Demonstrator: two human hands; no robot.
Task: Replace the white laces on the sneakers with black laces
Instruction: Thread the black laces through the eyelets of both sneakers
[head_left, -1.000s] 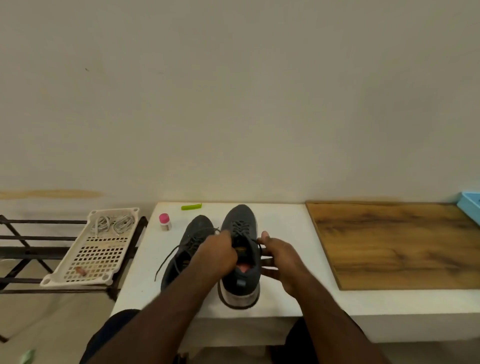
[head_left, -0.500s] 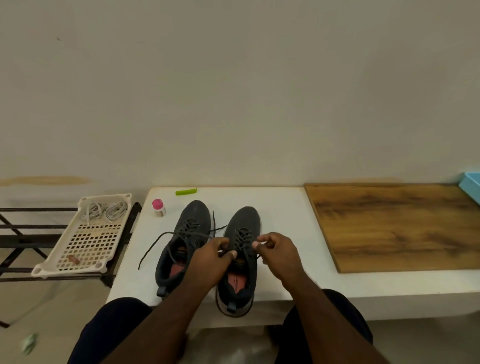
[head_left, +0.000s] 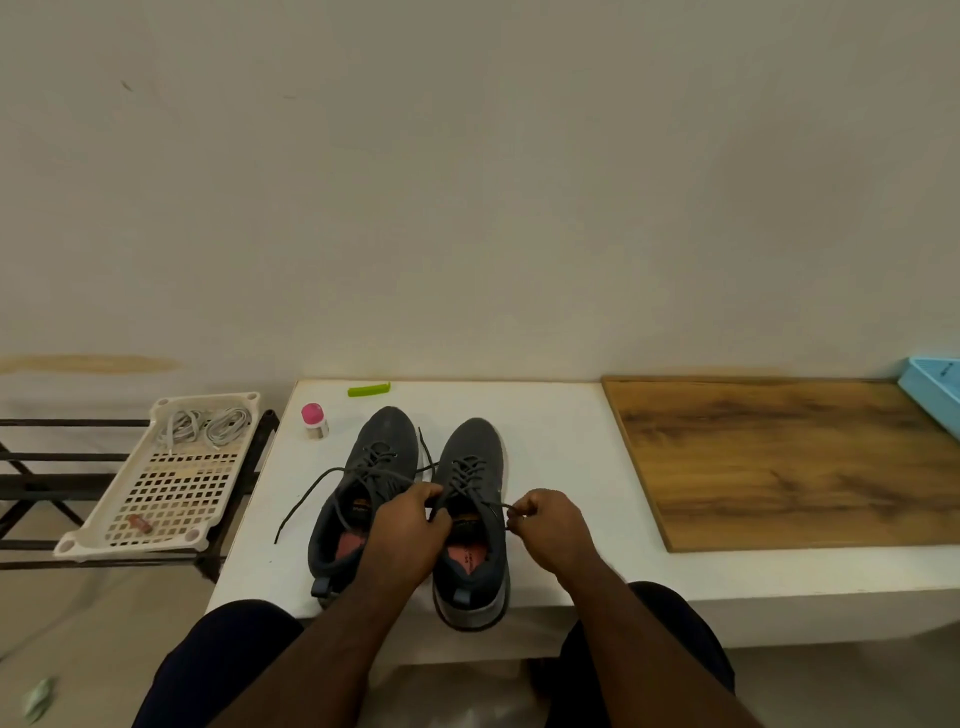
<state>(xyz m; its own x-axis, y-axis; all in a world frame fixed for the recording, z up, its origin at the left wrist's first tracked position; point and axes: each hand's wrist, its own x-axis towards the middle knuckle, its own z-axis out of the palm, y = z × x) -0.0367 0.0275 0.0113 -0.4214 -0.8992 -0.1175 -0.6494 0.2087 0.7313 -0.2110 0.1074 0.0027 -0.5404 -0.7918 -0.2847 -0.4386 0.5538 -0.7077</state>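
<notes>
While the sneakers (head_left: 415, 509) are standing at 6 o'clock on the surface (head_left: 550, 431), left hand (head_left: 410, 530) and right hand (head_left: 550, 525) fingers are pinching the black lace (head_left: 483, 501).

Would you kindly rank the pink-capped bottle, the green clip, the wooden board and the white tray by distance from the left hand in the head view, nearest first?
From the left hand:
1. Pink-capped bottle, up and to its left on the white table.
2. Green clip, at the table's far edge.
3. White tray, off the table's left side, on the rack.
4. Wooden board, to the right, beyond the right hand.
</notes>
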